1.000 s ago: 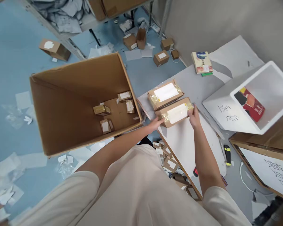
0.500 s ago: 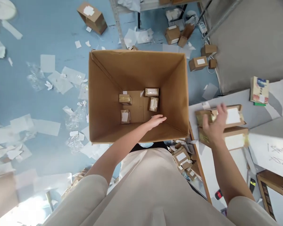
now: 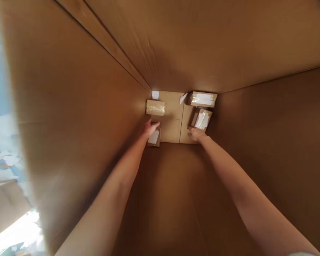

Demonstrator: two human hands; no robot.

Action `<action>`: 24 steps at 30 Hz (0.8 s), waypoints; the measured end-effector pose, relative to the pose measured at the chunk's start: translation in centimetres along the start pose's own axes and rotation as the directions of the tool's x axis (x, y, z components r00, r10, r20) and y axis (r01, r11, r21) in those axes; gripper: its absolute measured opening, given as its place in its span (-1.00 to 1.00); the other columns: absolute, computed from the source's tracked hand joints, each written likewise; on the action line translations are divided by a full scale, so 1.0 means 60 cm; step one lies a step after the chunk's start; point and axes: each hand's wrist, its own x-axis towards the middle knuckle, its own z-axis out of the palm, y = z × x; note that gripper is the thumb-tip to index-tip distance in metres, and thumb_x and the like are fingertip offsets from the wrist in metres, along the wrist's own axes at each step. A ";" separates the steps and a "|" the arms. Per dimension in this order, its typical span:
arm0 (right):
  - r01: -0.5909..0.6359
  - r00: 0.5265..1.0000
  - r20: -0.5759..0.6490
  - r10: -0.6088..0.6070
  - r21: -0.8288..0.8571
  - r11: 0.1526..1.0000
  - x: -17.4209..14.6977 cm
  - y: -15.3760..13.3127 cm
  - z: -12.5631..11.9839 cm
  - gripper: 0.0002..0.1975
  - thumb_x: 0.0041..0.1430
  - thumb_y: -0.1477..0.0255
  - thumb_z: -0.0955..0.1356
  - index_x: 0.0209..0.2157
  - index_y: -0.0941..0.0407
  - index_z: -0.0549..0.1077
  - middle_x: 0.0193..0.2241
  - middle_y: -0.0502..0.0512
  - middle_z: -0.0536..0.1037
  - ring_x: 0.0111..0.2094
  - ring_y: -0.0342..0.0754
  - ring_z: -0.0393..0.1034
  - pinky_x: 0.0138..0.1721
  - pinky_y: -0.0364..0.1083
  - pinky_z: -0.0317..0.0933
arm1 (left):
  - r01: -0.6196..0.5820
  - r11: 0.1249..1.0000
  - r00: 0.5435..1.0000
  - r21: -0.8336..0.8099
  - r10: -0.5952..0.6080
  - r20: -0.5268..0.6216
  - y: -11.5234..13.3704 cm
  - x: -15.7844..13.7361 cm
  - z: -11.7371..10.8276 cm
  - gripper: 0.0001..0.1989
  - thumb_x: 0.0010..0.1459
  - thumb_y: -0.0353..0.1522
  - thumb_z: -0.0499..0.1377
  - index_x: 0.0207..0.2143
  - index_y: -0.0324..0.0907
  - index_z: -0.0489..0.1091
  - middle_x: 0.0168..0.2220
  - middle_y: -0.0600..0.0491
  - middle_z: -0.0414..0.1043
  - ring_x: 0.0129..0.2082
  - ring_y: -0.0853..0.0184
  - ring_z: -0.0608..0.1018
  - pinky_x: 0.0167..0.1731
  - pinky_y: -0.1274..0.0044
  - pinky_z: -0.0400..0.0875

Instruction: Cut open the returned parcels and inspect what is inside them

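Observation:
Both arms reach deep into a tall cardboard carton [image 3: 170, 128]. My left hand [image 3: 150, 128], thumb and fingers apart, is at the upper end of a small brown box [image 3: 154, 138] with a white label; I cannot tell whether it touches it. Just above that hand lies another small box [image 3: 155, 107], wrapped in shiny tape. My right hand [image 3: 197, 134] has its fingers spread, holding nothing visible, at the lower end of a labelled, taped box [image 3: 202, 119] that leans at a slant. Above this one sits a longer taped box [image 3: 202, 99] against the far wall.
The carton's high walls surround both arms. White scraps of paper [image 3: 155, 95] lie on its bottom near the far wall. Past the left rim, papers [image 3: 2, 156] and a brown carton [image 3: 5, 204] appear on the blue floor, partly blurred.
My view has dropped down into the carton. The right hand has left the long boxes on the side table and come inside; the left hand has moved to the carton's left side.

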 end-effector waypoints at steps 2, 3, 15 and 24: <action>-0.026 0.989 0.145 0.022 0.025 0.999 0.120 0.040 0.046 -0.64 0.23 0.28 0.35 0.00 0.15 0.42 -0.02 0.24 0.47 -0.07 0.04 0.42 -0.02 0.11 0.32 | -0.030 0.994 0.999 0.102 0.033 -0.024 -0.004 0.104 0.018 -0.22 -0.27 -0.31 0.42 0.09 -0.14 0.33 0.29 -0.14 0.12 0.37 -0.06 -0.04 0.31 0.16 -0.20; -0.037 0.980 0.198 0.029 0.037 0.999 0.165 0.054 0.075 -0.61 0.19 0.27 0.37 0.01 0.16 0.43 -0.03 0.28 0.48 -0.05 0.08 0.42 0.02 0.13 0.29 | -0.039 0.985 0.998 0.167 0.046 -0.036 -0.011 0.148 0.021 -0.19 -0.24 -0.33 0.40 0.14 -0.14 0.28 0.33 -0.11 0.04 0.38 -0.03 -0.09 0.31 0.17 -0.24; 0.030 0.976 0.205 -0.077 0.226 0.974 0.323 0.000 0.261 0.04 -0.03 0.26 0.48 0.36 0.13 -0.12 0.38 0.25 -0.22 0.39 0.26 -0.44 0.31 0.28 -0.25 | -0.048 0.867 0.996 0.496 0.006 0.087 -0.096 0.249 0.059 -0.35 -0.31 -0.38 0.43 -0.04 -0.05 0.47 0.39 0.03 -0.17 0.35 -0.19 -0.46 0.23 -0.04 -0.55; -0.014 0.949 0.316 -0.008 0.069 0.997 0.354 0.030 0.254 -0.02 -0.06 0.55 0.46 0.34 0.26 -0.05 0.39 0.27 -0.33 0.36 0.38 -0.54 0.32 0.31 -0.42 | -0.166 0.953 0.986 0.254 0.168 0.011 -0.135 0.252 0.058 -0.21 -0.09 -0.37 0.23 0.25 -0.09 0.14 0.31 -0.01 0.08 0.36 0.12 0.00 0.30 0.28 -0.13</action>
